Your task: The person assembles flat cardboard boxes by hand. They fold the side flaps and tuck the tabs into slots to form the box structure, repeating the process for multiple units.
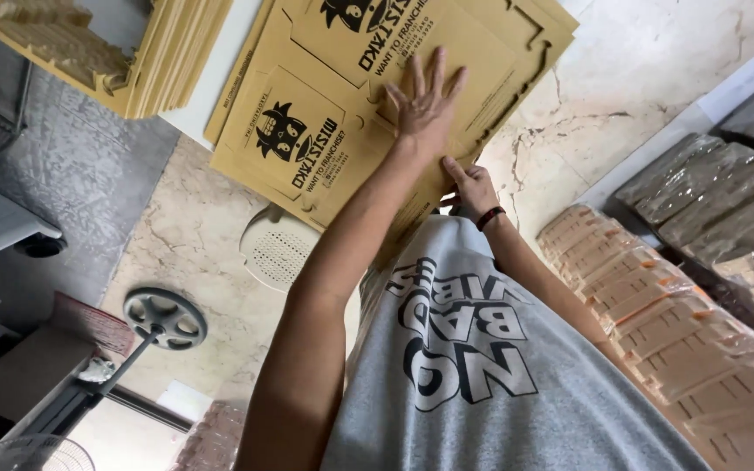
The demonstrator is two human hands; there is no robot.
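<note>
flat cardboard box blank (pixel 342 113), tan with black print, lies on top of a stack of the same blanks; one hand (pixel 425 100) lies pressed on it, fingers (pixel 414 77) spread wide and flat, holding nothing, likely pinning the sheet so it stays put. just below those fingers, at the blank's near edge, the other hand (pixel 473 187) curls at the cardboard rim, partly closed; grip seems to pinch the edge, as if to fold or lift a flap, though the fingertips are hidden. which hand is left or right i cannot tell. bundles of wrapped cardboard (pixel 656 305) sit well apart to one side.
</note>
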